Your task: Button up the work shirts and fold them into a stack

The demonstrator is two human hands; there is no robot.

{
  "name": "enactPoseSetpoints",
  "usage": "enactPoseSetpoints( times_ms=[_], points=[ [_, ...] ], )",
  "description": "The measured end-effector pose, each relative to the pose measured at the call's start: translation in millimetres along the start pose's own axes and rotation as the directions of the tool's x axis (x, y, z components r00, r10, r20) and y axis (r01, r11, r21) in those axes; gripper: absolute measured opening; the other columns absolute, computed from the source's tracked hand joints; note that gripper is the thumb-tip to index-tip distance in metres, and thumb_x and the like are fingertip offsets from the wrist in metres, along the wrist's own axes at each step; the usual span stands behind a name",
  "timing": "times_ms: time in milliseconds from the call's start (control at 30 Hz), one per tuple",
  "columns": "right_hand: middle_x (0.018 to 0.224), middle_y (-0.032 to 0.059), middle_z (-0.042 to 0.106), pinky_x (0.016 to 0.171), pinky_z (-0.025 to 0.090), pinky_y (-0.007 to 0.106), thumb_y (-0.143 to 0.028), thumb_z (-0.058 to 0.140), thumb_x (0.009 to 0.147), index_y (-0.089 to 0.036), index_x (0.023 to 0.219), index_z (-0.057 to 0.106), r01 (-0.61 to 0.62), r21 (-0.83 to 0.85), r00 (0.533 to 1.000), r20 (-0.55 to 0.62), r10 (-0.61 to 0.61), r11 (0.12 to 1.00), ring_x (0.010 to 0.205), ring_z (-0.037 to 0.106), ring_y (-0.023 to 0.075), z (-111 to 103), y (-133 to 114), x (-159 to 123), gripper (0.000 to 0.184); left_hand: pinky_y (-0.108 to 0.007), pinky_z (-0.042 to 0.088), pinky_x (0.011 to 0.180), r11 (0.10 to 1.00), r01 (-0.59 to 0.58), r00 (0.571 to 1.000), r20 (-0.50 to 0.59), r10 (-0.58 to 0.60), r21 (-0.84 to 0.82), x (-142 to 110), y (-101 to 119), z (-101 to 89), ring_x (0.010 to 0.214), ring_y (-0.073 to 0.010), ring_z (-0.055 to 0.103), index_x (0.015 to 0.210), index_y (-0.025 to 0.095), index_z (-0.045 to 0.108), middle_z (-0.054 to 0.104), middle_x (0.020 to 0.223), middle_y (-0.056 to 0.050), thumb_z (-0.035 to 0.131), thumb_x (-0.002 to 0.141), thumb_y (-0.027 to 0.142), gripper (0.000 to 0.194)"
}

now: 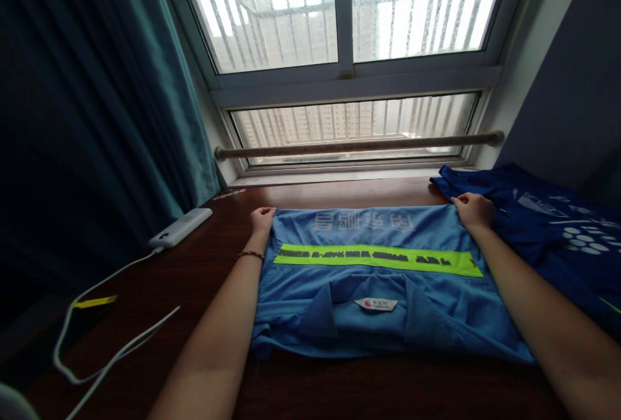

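A light blue work shirt (pixel 291 290) lies spread on the dark wooden table, its collar towards me. Across it runs a neon yellow band (pixel 378 258) with worn dark marks, and grey printed characters show beyond that. My left hand (pixel 262 219) pinches the shirt's far left corner between closed fingers. At the far right corner, my right hand (pixel 474 211) grips the fabric in the same way. Near the collar sits a small white label (pixel 376 304). Both forearms reach along the sides of the shirt.
Dark blue printed clothing (pixel 548 226) lies to the right, close to my right hand. On the left are a white power bank (pixel 182 227), its white cable (pixel 116 349) and a yellow strip (pixel 94 302). Beyond the table are a window rail (pixel 359 146) and a teal curtain (pixel 145 83).
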State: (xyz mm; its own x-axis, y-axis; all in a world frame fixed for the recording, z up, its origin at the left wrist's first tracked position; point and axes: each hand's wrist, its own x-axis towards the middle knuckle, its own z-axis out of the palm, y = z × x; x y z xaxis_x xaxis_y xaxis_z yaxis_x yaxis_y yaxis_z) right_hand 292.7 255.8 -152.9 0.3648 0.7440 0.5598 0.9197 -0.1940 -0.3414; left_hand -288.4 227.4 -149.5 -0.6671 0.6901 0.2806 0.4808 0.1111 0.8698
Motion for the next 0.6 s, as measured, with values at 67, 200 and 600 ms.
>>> enactPoseSetpoints(
  times_ms=[67,200,600],
  points=[
    [0.08,0.0122,0.064,0.059,0.036,0.031,-0.034,0.046,0.077,-0.014,0.081,0.066,0.051,-0.059,0.998,-0.034,-0.053,0.997,0.07,0.055,0.0227,-5.5,-5.3,-2.2,0.029,-0.024,0.045,0.06,0.997,-0.033,0.999,0.003,0.033,0.064,-0.4,-0.1,-1.3,0.065,-0.0162,0.06,0.076,0.009,0.063,0.066,0.075,-0.01,0.057,0.065,0.026,0.022],
    [0.086,0.0145,0.062,0.07,0.037,0.035,-0.03,0.037,0.083,-0.012,0.085,0.065,0.299,-0.138,0.947,-0.077,-0.311,0.944,0.081,0.053,0.0256,-19.9,-37.8,-9.9,0.034,-0.027,0.044,0.063,0.97,-0.08,0.997,0.024,0.077,0.23,-3.3,1.8,-4.9,0.07,-0.02,0.061,0.073,0.01,0.064,0.066,0.077,-0.013,0.055,0.07,0.031,0.023],
    [0.139,-0.0001,0.032,0.102,0.02,0.051,-0.062,0.015,0.083,-0.028,0.134,0.031,0.415,0.022,0.753,0.553,-0.357,0.909,0.128,0.022,0.0294,11.8,-46.0,-25.4,0.063,-0.037,0.042,0.067,0.802,-0.123,0.992,0.062,0.108,0.584,-22.3,22.5,-14.5,0.085,-0.0318,0.059,0.079,0.015,0.062,0.064,0.088,-0.019,0.033,0.083,0.045,0.042]
  ],
)
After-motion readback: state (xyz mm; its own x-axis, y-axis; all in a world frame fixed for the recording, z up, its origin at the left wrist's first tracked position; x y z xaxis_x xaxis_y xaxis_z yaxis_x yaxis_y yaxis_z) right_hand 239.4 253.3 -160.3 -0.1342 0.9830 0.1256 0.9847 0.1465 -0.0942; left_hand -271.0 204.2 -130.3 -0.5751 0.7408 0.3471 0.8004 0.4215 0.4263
